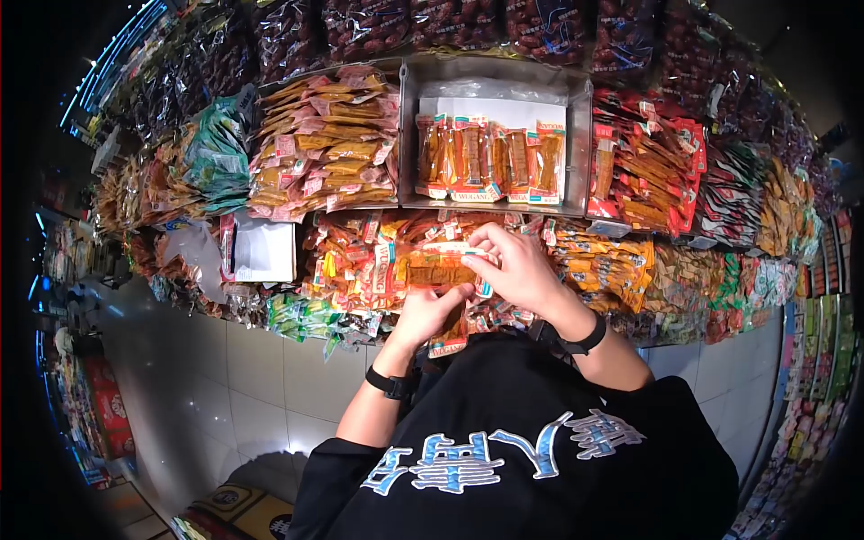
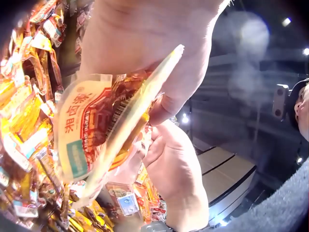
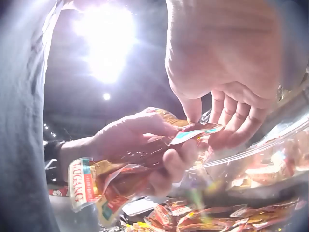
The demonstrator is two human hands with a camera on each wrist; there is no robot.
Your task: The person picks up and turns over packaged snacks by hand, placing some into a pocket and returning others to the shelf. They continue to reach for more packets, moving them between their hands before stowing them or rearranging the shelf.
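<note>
My left hand grips clear snack packets with red, white and teal labels, low over the front row of the display. One packet spans the space between both hands, while the end of another packet sticks out below the left hand. My right hand pinches the far end of the spanning packet between thumb and fingers. In the left wrist view, a held packet shows its printed label beside the palm. The right wrist view shows two packet ends, one a "WUGANG" packet, beyond the left hand's fingers.
Behind the hands, a metal bin holds upright packets. Piled snack packets stand left of it, red packets right. A white box sits front left. Yellow packets lie right of the hands; dark bags line the back.
</note>
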